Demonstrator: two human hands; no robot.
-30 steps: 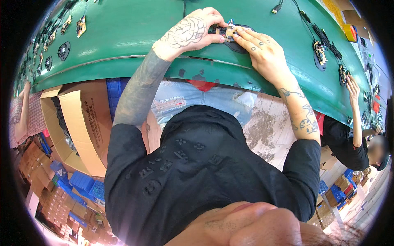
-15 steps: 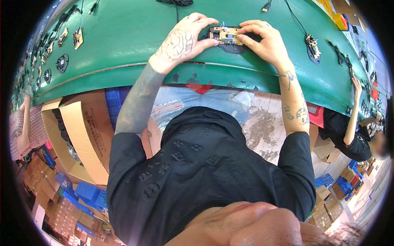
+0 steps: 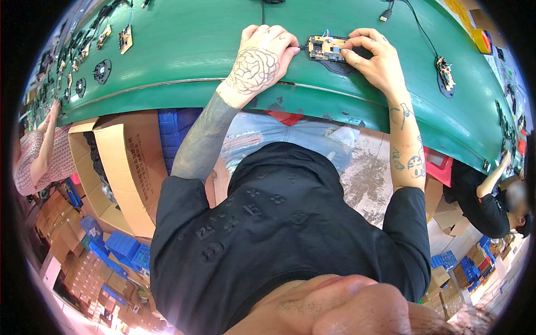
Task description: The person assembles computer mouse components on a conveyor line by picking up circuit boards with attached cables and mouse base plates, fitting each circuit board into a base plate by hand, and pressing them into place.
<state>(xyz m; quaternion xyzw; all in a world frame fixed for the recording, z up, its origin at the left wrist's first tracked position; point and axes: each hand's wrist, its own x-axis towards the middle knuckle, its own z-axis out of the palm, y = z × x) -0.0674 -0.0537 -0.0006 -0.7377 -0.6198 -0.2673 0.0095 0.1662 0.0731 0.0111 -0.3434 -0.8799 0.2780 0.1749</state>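
Observation:
A tan circuit board [image 3: 325, 49] with black and silver parts sits on a black mouse base [image 3: 338, 67] at the far middle of the green table. At its left end my left hand [image 3: 267, 60] is closed, with thumb and forefinger pinching the black cable [image 3: 303, 47] where it leaves the base. The palm side of that hand is hidden. My right hand [image 3: 377, 61] grips the right end of the board between thumb and fingers. A few thin coloured wires [image 3: 326, 33] stand up at the board's far edge.
Another mouse base with board [image 3: 445, 77] and cable lies to the right. Boards [image 3: 125, 40] and bare bases [image 3: 102, 71] lie to the left. A tape roll [image 3: 482, 41] sits at the right. An open carton [image 3: 120, 167] stands below the table edge. Other people work at both sides.
My left hand has let go of the board's left end and closed on the cable beside it. My right hand keeps its grip. The whole view has shifted slightly, moving the table rightward in it.

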